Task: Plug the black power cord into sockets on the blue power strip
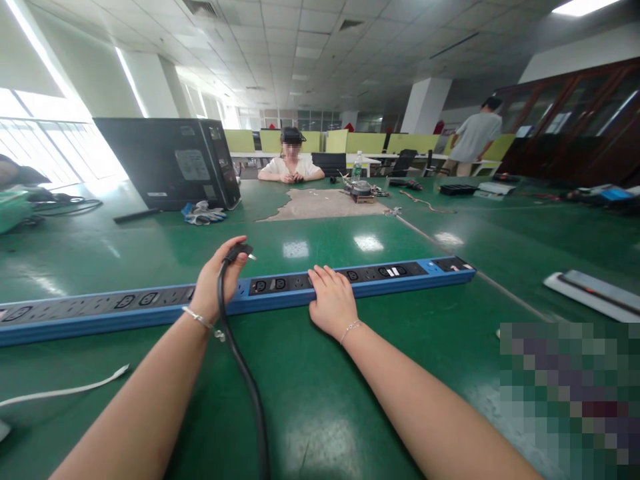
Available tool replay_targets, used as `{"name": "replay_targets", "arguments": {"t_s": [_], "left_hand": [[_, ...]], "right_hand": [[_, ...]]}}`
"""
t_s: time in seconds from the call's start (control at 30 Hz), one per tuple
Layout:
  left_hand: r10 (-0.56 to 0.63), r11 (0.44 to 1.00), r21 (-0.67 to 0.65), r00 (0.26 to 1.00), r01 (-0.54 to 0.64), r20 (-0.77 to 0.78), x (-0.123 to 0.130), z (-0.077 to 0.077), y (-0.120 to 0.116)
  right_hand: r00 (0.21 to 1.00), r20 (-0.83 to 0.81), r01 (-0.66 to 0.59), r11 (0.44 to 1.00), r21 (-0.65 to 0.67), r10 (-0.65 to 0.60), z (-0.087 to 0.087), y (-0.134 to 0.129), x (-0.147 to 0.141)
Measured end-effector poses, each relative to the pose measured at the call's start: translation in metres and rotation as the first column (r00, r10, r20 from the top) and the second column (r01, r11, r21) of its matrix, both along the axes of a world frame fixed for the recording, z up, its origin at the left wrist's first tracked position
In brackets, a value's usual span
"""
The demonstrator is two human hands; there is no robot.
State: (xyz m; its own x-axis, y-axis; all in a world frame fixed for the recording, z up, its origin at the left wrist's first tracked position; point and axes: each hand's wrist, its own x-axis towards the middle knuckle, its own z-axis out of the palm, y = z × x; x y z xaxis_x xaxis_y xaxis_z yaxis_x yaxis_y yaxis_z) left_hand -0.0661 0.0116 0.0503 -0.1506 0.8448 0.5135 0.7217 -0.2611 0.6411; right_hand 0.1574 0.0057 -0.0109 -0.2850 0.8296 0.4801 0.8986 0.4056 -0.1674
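A black power plug point(242, 251) is pinched in my left hand point(220, 273), its metal prongs pointing right. From it a thick black cable point(240, 360) hangs past my wrist to the bottom of the view. Below and behind that hand runs a long blue and black power strip point(395, 285) with several sockets along its top. My right hand point(333, 300) is closed over the middle of the strip, its fingers across the top and its thumb by the near side. Some sockets are hidden under my hands.
The strip lies across a green table point(310, 373). Behind it stand a black computer case point(170, 160), gloves point(204, 213) and a bottle point(357, 167). A white cable point(75, 387) lies left, a pale flat device point(595, 293) right. A person point(291, 160) sits opposite; another person point(477, 137) stands farther back.
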Motion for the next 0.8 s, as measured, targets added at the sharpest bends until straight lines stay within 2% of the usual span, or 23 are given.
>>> {"name": "replay_targets", "arguments": {"t_s": [0.13, 0.23, 0.3, 0.4, 0.8], "left_hand": [[-0.118, 0.981, -0.166, 0.985, 0.096, -0.125, -0.040, 0.006, -0.006], [-0.224, 0.938, -0.302, 0.961, 0.168, -0.162, -0.050, 0.002, -0.009], [-0.282, 0.915, -0.343, 0.945, 0.213, -0.166, -0.051, 0.000, -0.008], [-0.317, 0.899, -0.370, 0.932, 0.237, -0.175, -0.050, -0.002, -0.006], [-0.307, 0.907, -0.380, 0.904, 0.183, -0.298, -0.051, -0.006, -0.001]], "right_hand": [[1.000, 0.006, 0.006, 1.000, 0.006, -0.006, -0.001, 0.000, 0.000], [1.000, 0.012, 0.006, 1.000, 0.011, -0.006, -0.001, 0.001, 0.000], [1.000, 0.013, 0.006, 1.000, 0.007, -0.006, -0.001, 0.001, 0.000], [1.000, 0.014, 0.005, 1.000, 0.001, -0.005, -0.001, 0.001, 0.000], [1.000, 0.020, 0.008, 1.000, -0.002, -0.008, 0.000, 0.002, 0.000]]}}
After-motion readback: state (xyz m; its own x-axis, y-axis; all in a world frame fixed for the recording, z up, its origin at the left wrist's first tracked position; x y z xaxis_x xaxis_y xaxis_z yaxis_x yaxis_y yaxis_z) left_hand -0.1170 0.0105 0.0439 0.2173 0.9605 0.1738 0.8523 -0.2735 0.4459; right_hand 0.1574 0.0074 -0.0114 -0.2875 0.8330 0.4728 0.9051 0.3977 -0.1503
